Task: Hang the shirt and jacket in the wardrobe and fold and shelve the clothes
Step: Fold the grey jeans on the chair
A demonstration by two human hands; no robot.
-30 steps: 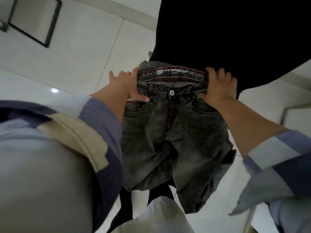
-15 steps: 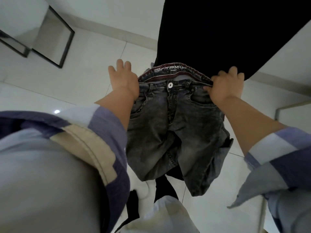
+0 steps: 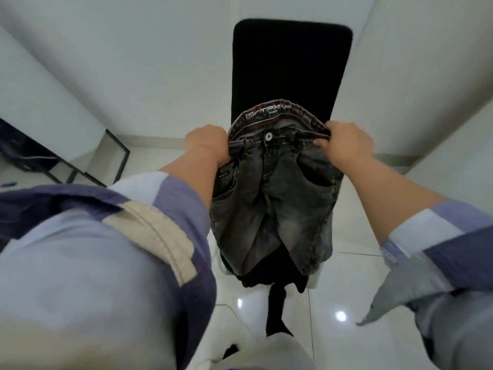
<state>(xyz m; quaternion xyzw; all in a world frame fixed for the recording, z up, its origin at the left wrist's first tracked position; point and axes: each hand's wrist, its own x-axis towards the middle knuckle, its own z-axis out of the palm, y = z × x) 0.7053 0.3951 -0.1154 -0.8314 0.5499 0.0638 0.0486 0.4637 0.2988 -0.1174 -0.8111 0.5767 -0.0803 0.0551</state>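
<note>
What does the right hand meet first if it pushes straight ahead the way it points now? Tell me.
Probably the black chair back. The right hand grips the jeans at the waistband and points away from the person, with the chair back directly behind the jeans. Depth is unclear, so the gap between them cannot be judged.
</note>
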